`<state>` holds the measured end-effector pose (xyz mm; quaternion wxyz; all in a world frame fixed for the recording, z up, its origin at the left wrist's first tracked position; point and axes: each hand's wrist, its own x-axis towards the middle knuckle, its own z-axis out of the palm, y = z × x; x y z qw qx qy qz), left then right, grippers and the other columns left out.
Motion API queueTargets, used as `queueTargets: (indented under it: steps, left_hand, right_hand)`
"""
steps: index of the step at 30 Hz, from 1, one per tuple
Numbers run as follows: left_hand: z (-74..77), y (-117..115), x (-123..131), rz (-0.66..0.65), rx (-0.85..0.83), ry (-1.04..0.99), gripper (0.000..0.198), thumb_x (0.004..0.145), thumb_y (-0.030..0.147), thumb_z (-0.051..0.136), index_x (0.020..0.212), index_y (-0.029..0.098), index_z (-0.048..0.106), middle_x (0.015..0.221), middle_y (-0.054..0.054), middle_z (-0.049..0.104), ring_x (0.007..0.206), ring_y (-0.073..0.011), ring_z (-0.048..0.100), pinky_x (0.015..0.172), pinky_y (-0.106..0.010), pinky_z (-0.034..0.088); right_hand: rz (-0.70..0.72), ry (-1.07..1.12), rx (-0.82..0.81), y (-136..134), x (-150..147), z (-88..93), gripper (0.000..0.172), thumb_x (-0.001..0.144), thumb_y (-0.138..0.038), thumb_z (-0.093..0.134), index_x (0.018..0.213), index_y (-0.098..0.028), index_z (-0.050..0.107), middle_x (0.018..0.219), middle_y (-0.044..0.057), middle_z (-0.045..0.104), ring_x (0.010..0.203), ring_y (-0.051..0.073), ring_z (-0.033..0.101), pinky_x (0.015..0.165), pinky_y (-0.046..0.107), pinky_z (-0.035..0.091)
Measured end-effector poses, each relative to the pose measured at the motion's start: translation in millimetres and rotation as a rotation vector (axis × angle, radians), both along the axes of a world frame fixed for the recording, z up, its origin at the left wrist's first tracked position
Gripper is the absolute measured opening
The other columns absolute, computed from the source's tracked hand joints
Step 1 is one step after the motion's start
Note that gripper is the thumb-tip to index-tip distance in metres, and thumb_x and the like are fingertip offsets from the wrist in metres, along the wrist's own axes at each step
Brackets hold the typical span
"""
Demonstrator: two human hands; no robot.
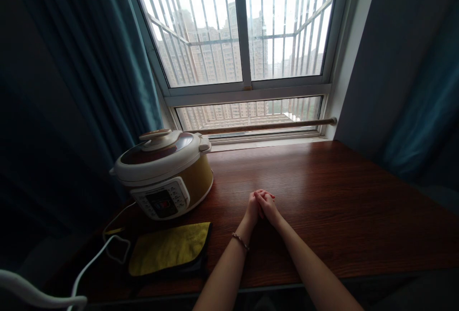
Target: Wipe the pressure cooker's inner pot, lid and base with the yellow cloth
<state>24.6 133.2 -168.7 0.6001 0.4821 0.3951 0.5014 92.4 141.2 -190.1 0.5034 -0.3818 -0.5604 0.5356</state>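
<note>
My left hand (253, 205) and my right hand (269, 207) are clasped together over the dark reddish-brown wooden table (322, 215). Their fingers are closed around each other, and no object shows between them. A bracelet (240, 241) circles my left wrist. To the left of my hands stands a white and gold electric cooker (197, 177) with its lid on and a control panel facing me. In front of it lies a folded yellow cloth (168, 249) with a dark edge.
White cables (96, 258) run along the table's left side. Beyond the table is a window (247, 62) with a rail (265, 127) across its lower part and bars outside. Blue curtains hang at the left (118, 62) and right (419, 124).
</note>
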Motion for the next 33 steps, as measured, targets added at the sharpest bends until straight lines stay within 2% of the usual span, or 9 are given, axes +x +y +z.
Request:
queueTargets:
  steps: [4,13,20,24,25,27,29,31,33]
  left_hand:
    - [-0.1,0,-1,-0.002,0.006,0.006,0.041,0.072,0.044,0.047,0.077,0.008,0.065,0.072,-0.012,0.068,0.058,-0.0191,0.061,0.045,-0.023,0.04]
    - [3.2,0,-1,0.003,0.005,0.042,0.043,0.071,0.045,0.045,0.078,0.007,0.065,0.072,-0.014,0.067,0.058,-0.0201,0.062,0.039,-0.021,0.036]
    - [4.0,-2,4,0.061,0.024,0.144,0.045,0.073,0.046,0.04,0.077,0.008,0.064,0.073,-0.013,0.067,0.051,-0.0178,0.059,0.038,-0.022,0.035]
    - [11.2,-1,2,0.203,0.053,0.271,0.044,0.075,0.046,0.038,0.078,0.01,0.062,0.066,-0.01,0.064,0.046,-0.017,0.055,0.04,-0.026,0.038]
    - [15.9,-3,-2,0.247,0.068,0.308,0.041,0.075,0.046,0.041,0.079,0.011,0.062,0.066,-0.009,0.064,0.05,-0.0182,0.057,0.044,-0.028,0.042]
    - [27.9,-15,-15,0.337,0.114,0.378,0.033,0.072,0.043,0.05,0.083,0.014,0.062,0.076,-0.009,0.065,0.07,-0.0226,0.062,0.064,-0.033,0.048]
    - [38.5,-38,-35,0.441,0.183,0.471,0.031,0.072,0.04,0.055,0.091,0.017,0.062,0.097,-0.01,0.064,0.098,-0.0255,0.057,0.089,-0.037,0.041]
    - [41.4,-69,-61,0.607,0.312,0.768,0.033,0.078,0.041,0.048,0.099,0.018,0.06,0.108,-0.01,0.061,0.108,-0.025,0.053,0.097,-0.039,0.036]
    - [33.6,-105,-89,0.827,0.337,1.02,0.037,0.082,0.041,0.041,0.103,0.015,0.058,0.114,-0.013,0.058,0.115,-0.026,0.047,0.1,-0.041,0.034]
  right_hand:
    - [-0.006,0.003,-0.004,-1,0,1.7,0.058,0.071,-0.07,0.047,0.043,-0.019,0.039,0.029,-0.003,0.038,0.025,0.006,0.035,0.026,0.018,0.022]
    - [-0.003,-0.003,0.004,-1,0,2.0,0.058,0.071,-0.068,0.048,0.042,-0.019,0.04,0.029,-0.003,0.038,0.025,0.006,0.035,0.026,0.018,0.021]
    - [-0.001,-0.003,-0.005,-1,0,4.4,0.059,0.07,-0.07,0.048,0.041,-0.019,0.04,0.03,-0.003,0.037,0.025,0.007,0.034,0.027,0.019,0.021]
    - [0.02,-0.006,0.007,-1,1,8.9,0.063,0.071,-0.072,0.043,0.038,-0.019,0.039,0.029,-0.002,0.036,0.026,0.007,0.035,0.028,0.019,0.022]
    - [0.033,-0.008,0.015,-1,2,10.3,0.064,0.072,-0.071,0.042,0.037,-0.018,0.04,0.029,-0.002,0.036,0.027,0.007,0.035,0.029,0.019,0.023]
    - [0.071,-0.014,0.028,-2,3,12.8,0.065,0.074,-0.071,0.04,0.038,-0.017,0.043,0.03,-0.001,0.038,0.028,0.006,0.037,0.032,0.019,0.025]
    - [0.109,-0.019,0.028,-3,3,14.7,0.064,0.076,-0.069,0.037,0.041,-0.016,0.047,0.032,-0.002,0.04,0.029,0.006,0.037,0.033,0.019,0.025]
    - [0.133,-0.021,0.021,-4,3,15.7,0.064,0.078,-0.069,0.035,0.044,-0.016,0.047,0.033,-0.002,0.041,0.029,0.006,0.037,0.033,0.019,0.025]
    - [0.143,-0.022,0.015,-5,1,16.2,0.063,0.078,-0.069,0.034,0.046,-0.016,0.048,0.033,-0.002,0.041,0.029,0.006,0.037,0.034,0.019,0.025]
